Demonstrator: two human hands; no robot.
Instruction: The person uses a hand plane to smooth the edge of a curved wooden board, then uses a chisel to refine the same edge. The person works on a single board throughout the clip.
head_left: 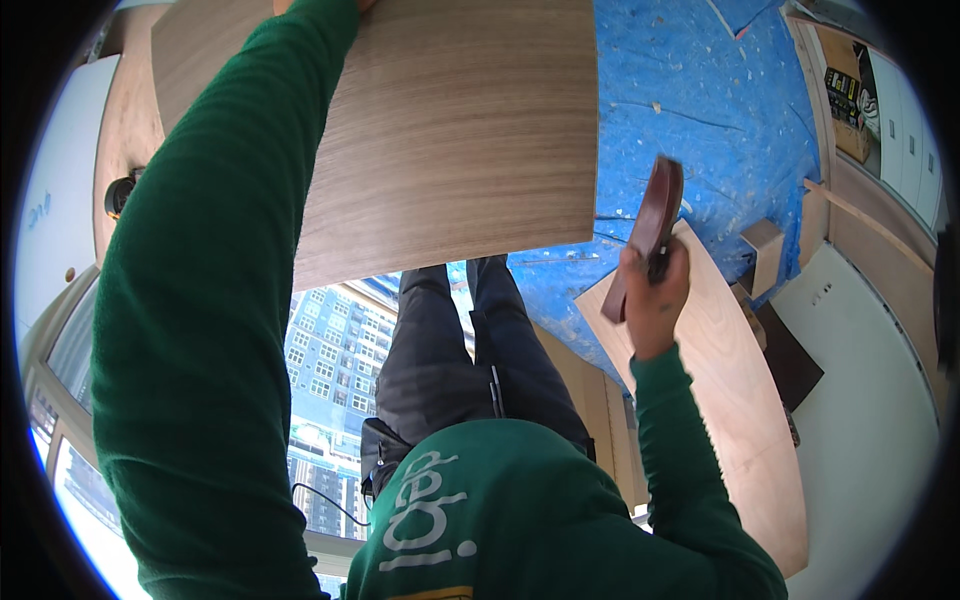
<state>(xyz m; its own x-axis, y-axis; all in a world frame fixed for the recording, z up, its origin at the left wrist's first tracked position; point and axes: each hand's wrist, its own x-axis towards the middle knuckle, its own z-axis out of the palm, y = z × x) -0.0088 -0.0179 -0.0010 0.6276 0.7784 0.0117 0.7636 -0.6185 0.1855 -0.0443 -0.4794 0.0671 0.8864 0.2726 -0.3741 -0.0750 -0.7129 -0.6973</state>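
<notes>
A large wood-grain panel (455,130) spans the upper middle, over my dark-trousered legs. My left arm reaches up across its left part, and my left hand (325,6) is at the panel by the top edge of the view, mostly cut off, so its fingers cannot be made out. My right hand (655,305) is closed round a long, dark red-brown tool (655,205) that looks like a wooden hand plane, held beside the panel's right edge and above a pale plywood board (745,420).
A blue plastic sheet (700,80) covers the floor at upper right. A small wooden piece (765,250), a dark board (795,365) and white boards (870,400) lie at right. A black-and-yellow object (118,197) sits at left, with a window (325,360) and cable below.
</notes>
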